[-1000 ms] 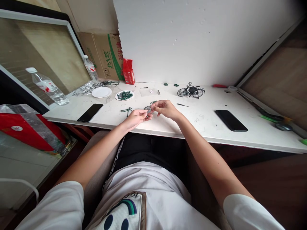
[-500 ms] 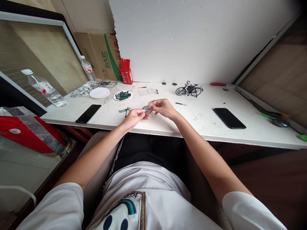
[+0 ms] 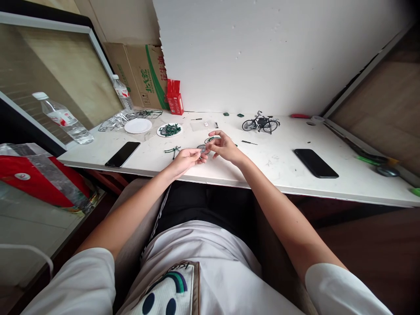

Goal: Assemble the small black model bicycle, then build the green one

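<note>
Your right hand has spread open from its earlier pinch; any remaining contact cannot be confirmed. Your left hand grips the spoked wheel, left of and nearer you than the model bicycle, likely now unaided.

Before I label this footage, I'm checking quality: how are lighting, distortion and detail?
Head view: desk brightly lit, dark beneath; top-right corner darkened; nearer bottle apparently tilted by wide-angle stretch; wheel at left hand too small for fine detail.
</note>
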`<state>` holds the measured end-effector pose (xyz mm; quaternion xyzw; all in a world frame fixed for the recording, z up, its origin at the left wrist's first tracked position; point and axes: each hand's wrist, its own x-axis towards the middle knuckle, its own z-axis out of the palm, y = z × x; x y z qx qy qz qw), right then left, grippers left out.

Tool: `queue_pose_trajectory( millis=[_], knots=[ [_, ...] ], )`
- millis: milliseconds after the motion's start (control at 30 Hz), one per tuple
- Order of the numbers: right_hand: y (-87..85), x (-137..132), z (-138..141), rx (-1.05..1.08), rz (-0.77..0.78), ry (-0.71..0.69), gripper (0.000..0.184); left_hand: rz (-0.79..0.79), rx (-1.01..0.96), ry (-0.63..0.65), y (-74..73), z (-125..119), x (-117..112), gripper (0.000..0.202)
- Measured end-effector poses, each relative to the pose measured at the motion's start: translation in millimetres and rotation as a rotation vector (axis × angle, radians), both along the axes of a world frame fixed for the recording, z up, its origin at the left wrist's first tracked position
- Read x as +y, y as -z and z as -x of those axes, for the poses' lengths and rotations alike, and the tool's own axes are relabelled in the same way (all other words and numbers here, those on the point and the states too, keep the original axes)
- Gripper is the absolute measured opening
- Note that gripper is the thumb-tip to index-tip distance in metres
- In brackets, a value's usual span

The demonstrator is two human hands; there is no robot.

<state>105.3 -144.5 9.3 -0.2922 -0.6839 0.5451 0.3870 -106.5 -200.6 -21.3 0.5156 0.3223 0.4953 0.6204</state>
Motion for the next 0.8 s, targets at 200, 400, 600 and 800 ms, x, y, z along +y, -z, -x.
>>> queue_pose_trajectory(
  millis=[200,400,600,800],
  knots=[
    [-2.8,-0.9,-2.9,-0.020,0.023,-0.013,0.051,-0.001,0.052,-0.081,6.9,-3.6,1.2,0.028],
    [-2.6,-1.0,-2.2,-0.026,0.034,0.008,0.051,0.005,0.053,-0.056,5.4,-3.4,1.1,0.032],
    [-1.3,-0.6,-0.4,-0.030,0.050,0.022,0.049,0.019,0.051,-0.003,0.5,-1.1,0.3,0.031],
    [-2.5,-2.2,-1.0,-0.048,0.055,0.010,0.047,0.066,0.018,0.007,-2.6,-0.9,-1.2,0.022]
  ],
)
